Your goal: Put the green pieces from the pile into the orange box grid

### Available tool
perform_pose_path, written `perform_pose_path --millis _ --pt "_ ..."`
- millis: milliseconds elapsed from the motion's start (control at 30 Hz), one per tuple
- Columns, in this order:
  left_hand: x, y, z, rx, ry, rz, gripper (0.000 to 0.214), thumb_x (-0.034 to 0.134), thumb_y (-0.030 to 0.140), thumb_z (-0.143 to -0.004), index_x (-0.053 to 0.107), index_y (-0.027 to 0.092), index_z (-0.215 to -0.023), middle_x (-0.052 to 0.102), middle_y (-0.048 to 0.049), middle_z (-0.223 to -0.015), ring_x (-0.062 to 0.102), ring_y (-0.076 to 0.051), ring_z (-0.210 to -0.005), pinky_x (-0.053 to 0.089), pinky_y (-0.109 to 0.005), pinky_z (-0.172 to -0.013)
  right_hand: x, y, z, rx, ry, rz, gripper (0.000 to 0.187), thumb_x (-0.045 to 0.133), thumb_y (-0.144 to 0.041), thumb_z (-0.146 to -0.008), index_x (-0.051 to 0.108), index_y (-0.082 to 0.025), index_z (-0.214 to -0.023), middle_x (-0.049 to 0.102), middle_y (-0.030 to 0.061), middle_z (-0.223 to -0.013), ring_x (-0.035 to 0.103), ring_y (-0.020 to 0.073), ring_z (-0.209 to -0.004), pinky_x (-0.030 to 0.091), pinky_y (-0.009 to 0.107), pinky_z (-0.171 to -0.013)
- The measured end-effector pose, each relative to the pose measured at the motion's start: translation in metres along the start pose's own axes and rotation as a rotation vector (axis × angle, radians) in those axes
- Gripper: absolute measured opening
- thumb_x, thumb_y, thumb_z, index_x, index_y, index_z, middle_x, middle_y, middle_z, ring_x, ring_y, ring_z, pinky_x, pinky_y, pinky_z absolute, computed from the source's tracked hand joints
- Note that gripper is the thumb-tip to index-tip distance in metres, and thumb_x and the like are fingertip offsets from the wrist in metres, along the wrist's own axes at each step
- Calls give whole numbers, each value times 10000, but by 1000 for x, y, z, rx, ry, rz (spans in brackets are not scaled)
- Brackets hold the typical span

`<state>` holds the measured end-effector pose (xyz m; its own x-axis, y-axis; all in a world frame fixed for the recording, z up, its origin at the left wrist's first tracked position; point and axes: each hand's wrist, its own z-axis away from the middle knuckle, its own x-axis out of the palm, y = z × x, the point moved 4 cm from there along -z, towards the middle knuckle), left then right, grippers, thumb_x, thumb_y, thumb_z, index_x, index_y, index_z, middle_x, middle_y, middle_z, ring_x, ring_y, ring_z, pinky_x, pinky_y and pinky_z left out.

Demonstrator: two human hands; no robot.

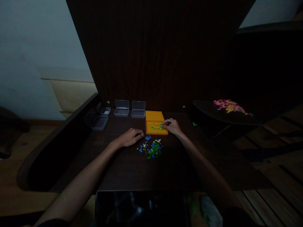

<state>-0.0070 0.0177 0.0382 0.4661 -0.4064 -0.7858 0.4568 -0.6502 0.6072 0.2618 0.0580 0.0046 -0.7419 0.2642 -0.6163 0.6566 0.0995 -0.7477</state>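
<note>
My left hand (132,137) rests on the dark tabletop with its fingers curled and tips close together; whatever they may hold is hidden. Just right of its fingertips lie a few small blue pieces (148,137). A loose pile of tiny green, blue, yellow and cream toy-brick-like pieces (155,149) spreads nearer to me. My right hand (173,126) is over the right side of an opened yellow box (154,116), its fingers pinched together. Anything in that pinch is too small to make out. Several small green pieces (156,126) are scattered inside the box's near half.
Clear plastic cases with raised lids stand at the back left, including one case (121,112), another (138,113) and a third (99,123). A dark panel (156,56) rises behind. To the right, a curved shelf (208,113) bears a heap of pink and yellow bits (229,106).
</note>
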Motion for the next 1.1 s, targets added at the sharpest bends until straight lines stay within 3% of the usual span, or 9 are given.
perform_pose_path --millis 200,467,867,1000,1100 --pt "1 -1 0 -15 8 -5 275 395 293 -943 639 168 -968 706 -42 -934 659 -175 -876 470 -263 -816 -2 5 -2 7 23 -30 140 629 -207 -655 744 -179 -732 618 21 -729 557 155 -684 454 282 -678" --pt "4 -4 -1 26 13 -50 281 423 223 -921 646 165 -1081 708 -66 -1074 650 -182 -989 469 -289 -902 0 0 1 -7 -2 2 124 653 -210 -647 746 -189 -726 596 16 -728 545 151 -679 446 274 -672" --pt "8 0 -2 43 -8 -37 223 452 206 -902 662 165 -963 716 -52 -958 659 -168 -879 476 -254 -822 -5 -7 6 -36 -102 -31 173 691 -210 -598 742 -183 -761 562 12 -783 525 149 -721 433 271 -676" --pt "8 1 -1 8 -6 -25 243 443 201 -899 635 150 -1039 707 -55 -919 658 -167 -810 481 -251 -757 -11 -15 8 -44 -80 -93 158 653 -299 -666 723 -172 -729 576 5 -715 499 139 -658 408 271 -640" --pt "9 3 -1 8 -10 -73 303 438 194 -901 618 146 -1139 713 -74 -980 668 -184 -855 488 -269 -788 -17 -27 14 -69 -161 -163 232 627 -360 -709 717 -154 -765 589 -1 -676 482 130 -617 386 264 -607"
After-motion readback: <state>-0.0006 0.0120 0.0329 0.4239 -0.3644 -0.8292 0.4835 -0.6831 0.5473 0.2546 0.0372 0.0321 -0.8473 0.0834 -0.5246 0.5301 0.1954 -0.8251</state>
